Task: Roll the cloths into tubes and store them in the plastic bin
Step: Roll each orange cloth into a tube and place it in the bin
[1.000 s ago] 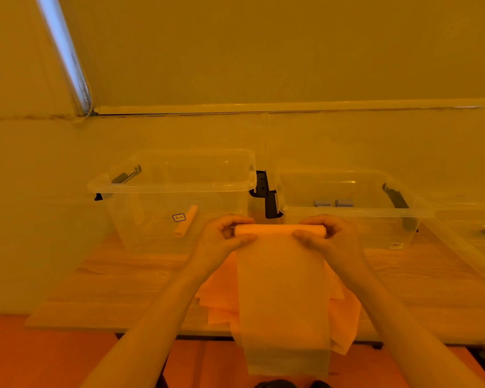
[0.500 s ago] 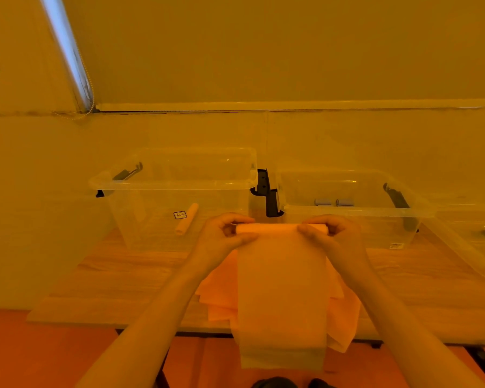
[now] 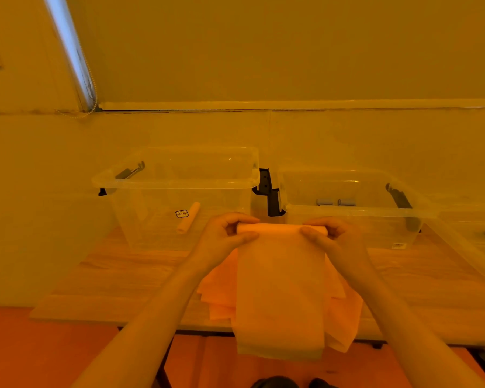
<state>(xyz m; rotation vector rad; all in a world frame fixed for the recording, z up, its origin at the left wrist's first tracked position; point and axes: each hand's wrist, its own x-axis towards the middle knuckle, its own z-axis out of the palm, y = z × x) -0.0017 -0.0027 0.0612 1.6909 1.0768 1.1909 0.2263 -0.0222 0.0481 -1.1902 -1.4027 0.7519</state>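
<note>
Nearest to you, the loose tail of the cloth [image 3: 280, 298] hangs down past the front edge of the wooden surface [image 3: 118, 278], a thin, soft, pale orange sheet, long and narrow, its length running from you toward the wall. Under it lies a pile of cloths [image 3: 221, 287] of the same orange fabric, flat and rumpled, corners sticking out on both sides. At the far end of the sheet your hands hold the rolled part, a slim tube whose long axis runs left to right, across your view. Your left hand [image 3: 224, 238] pinches the left end of the tube between thumb and curled fingers, and your right hand [image 3: 336, 238] grips the right end the same way. Beyond the hands stand two clear plastic boxes side by side, with rigid walls and dark handles. The left bin [image 3: 179, 186] holds one rolled cloth [image 3: 188, 217], a small pale tube lying slantwise on its bottom, just beside a small label. The right bin [image 3: 356, 211] contains two short grey cylinders [image 3: 336, 202]. Behind them rises a plain wall [image 3: 263, 51].
</note>
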